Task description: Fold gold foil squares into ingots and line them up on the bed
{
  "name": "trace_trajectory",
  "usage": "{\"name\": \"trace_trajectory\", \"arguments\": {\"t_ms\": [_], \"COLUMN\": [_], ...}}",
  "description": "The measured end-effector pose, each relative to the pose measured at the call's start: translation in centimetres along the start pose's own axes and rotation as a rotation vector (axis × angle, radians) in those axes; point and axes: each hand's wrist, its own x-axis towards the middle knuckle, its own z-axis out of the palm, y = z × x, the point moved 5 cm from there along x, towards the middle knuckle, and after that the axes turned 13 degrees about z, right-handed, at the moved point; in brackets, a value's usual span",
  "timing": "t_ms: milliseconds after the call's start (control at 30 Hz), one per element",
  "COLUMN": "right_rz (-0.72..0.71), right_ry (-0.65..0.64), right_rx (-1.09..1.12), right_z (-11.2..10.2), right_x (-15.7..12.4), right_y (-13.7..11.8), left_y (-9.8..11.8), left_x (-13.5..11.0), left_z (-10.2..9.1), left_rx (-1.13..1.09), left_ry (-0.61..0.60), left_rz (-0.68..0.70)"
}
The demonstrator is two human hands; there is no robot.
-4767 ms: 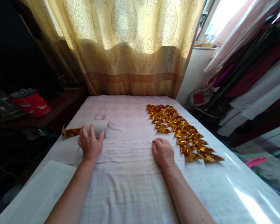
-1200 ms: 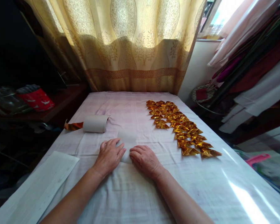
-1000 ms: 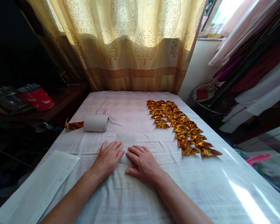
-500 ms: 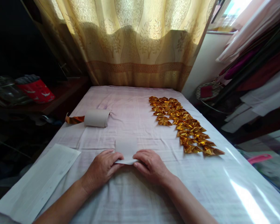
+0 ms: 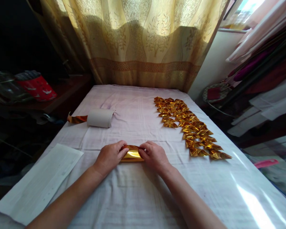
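A sheet of gold foil paper point(image 5: 132, 155), its shiny side facing me, is held low over the cloth near the front middle. My left hand point(image 5: 113, 154) pinches its left end between thumb and fingers. At the right end, my right hand point(image 5: 154, 156) grips it the same way. The top edge bows slightly between the two hands. Off to the right lie several folded gold foil pieces point(image 5: 190, 127) with pointed ends, set in slanting rows. A curled stack of grey-backed foil paper point(image 5: 100, 118) rests at the left, an orange-gold strip point(image 5: 78, 119) sticking out of it.
White checked cloth point(image 5: 133, 197) covers the table. A printed paper sheet point(image 5: 41, 184) lies at the front left. Beyond the left edge stands a red container point(image 5: 39, 88) beside glassware. A curtain point(image 5: 143, 41) hangs behind, and clothes point(image 5: 271, 92) hang on the right.
The paper's pale side showed before; now its gold side faces me. Both hands have risen slightly in the picture, still holding its ends. The view has shifted a little.
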Motion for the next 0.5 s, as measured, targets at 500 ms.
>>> {"name": "trace_trajectory", "arguments": {"t_ms": [500], "right_rz": [0.193], "right_ry": [-0.175], "right_rx": [-0.229], "right_z": [-0.9], "right_x": [3.1], "right_y": [-0.9], "left_y": [-0.8], "left_x": [2.1], "left_z": [0.2], "left_rx": [0.078], "left_ry": [0.001], "left_rz": [0.064]}}
